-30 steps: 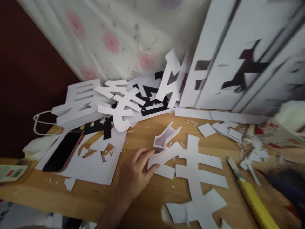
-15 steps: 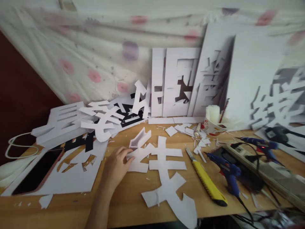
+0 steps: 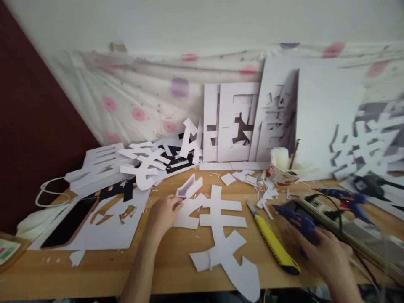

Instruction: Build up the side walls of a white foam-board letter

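Observation:
At the centre-left, my left hand (image 3: 164, 214) pinches the left edge of a white foam-board cutout (image 3: 186, 214), which has a raised strip wall (image 3: 191, 187) at its upper end. Right beside it lies a larger flat character-shaped cutout (image 3: 217, 227). Over on the right, my right hand (image 3: 328, 254) is closed round the handle of a blue hot glue gun (image 3: 296, 221), its nozzle pointing left. Between the two hands a yellow utility knife (image 3: 273, 242) rests on the table, blade end away from me.
A power strip (image 3: 337, 227) and a second glue gun (image 3: 347, 198) lie at the right. Behind are a paper cup (image 3: 280, 172), foam scraps (image 3: 268, 193) and leaning cut boards (image 3: 236, 147). A phone (image 3: 71, 223) lies on a white sheet at the left.
My right hand has come into view from the lower right and taken hold of the nearer glue gun. The left hand stays on the cutout. The camera view has tilted up and shifted left.

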### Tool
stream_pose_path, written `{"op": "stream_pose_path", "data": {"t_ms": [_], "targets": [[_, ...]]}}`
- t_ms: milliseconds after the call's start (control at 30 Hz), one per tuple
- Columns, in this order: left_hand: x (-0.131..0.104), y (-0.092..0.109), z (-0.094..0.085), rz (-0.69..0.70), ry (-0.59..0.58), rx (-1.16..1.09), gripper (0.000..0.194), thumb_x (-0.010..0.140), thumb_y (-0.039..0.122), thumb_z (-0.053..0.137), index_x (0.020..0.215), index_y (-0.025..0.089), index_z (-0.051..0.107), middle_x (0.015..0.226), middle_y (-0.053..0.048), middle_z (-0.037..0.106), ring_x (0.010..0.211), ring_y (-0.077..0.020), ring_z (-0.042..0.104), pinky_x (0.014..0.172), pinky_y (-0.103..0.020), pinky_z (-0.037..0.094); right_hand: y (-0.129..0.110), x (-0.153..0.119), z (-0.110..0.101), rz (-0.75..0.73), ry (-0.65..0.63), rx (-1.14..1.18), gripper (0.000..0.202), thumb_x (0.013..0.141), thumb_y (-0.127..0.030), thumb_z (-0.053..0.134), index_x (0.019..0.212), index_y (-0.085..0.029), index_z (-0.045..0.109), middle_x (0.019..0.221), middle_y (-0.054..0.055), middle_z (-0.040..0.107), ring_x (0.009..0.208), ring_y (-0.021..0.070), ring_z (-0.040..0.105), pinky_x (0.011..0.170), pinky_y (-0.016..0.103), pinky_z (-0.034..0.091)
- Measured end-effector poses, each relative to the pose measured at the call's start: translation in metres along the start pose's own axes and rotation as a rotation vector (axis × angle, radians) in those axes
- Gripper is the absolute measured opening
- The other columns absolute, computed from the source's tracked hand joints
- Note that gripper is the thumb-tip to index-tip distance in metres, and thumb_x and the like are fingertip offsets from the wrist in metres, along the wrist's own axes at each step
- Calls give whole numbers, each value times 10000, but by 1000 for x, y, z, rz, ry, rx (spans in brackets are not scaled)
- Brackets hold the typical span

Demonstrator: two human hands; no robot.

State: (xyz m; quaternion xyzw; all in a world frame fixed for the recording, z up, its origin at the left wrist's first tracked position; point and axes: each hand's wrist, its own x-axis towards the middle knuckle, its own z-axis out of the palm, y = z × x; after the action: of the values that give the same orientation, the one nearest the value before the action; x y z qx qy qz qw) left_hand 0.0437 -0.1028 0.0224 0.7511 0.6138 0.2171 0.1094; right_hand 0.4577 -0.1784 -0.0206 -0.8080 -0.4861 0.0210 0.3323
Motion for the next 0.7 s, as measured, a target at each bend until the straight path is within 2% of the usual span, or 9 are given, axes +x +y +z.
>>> {"op": "stream_pose_path", "data": {"t_ms": [67,133,233,333,433,533,633,700], "targets": [[-2,-4,2,6,8,-15,220,901,205,581,947,242,792,991,-55,789,874,-227,735,750,-324,560,-10,-1,0,28,-9,19,367,592,-637,565,533,-275,541,754,160,643,880,434,646,971,656,390],[-5,-8,3,43,39,-59,209,901,226,584,923,244,790,972,-41,786,872,-224,736,758,-333,574,-16,-5,-2,71,-11,66,405,605,-648,568,613,-244,594,775,154,662,894,422,661,945,635,430],[-11,-11,5,160,152,-158,178,906,253,602,909,235,779,939,-34,786,861,-215,738,768,-339,591,-24,-16,-5,161,-63,204,518,667,-684,606,806,-187,658,731,120,692,751,353,707,691,488,555],[-18,-12,7,296,275,-229,166,930,260,603,928,225,766,935,-41,784,871,-207,731,793,-345,594,-35,-31,-10,206,-116,350,583,730,-697,634,957,-161,669,755,89,729,618,269,714,514,345,534],[-23,-14,7,353,327,-226,170,949,244,591,946,222,761,925,-42,775,866,-200,721,789,-345,594,-52,-41,-15,194,-124,441,548,722,-668,703,927,-161,694,815,86,750,510,188,653,476,298,502],[-26,-18,4,325,355,-178,164,955,262,596,947,223,756,911,-42,770,852,-204,717,773,-349,593,-69,-46,-18,191,-93,573,475,714,-612,755,851,-162,695,751,61,724,400,118,522,402,265,424],[-28,-21,-1,315,379,-156,174,968,258,582,972,216,750,932,-49,771,878,-208,717,788,-347,590,-80,-49,-18,161,-123,633,442,748,-605,733,793,-168,688,676,28,669,380,94,464,364,243,351],[-27,-22,-2,302,388,-148,181,972,245,571,986,208,748,947,-54,774,895,-210,719,802,-346,588,-82,-48,-17,150,-142,620,442,749,-607,726,759,-166,686,681,33,671,388,90,462,372,242,351]]}}
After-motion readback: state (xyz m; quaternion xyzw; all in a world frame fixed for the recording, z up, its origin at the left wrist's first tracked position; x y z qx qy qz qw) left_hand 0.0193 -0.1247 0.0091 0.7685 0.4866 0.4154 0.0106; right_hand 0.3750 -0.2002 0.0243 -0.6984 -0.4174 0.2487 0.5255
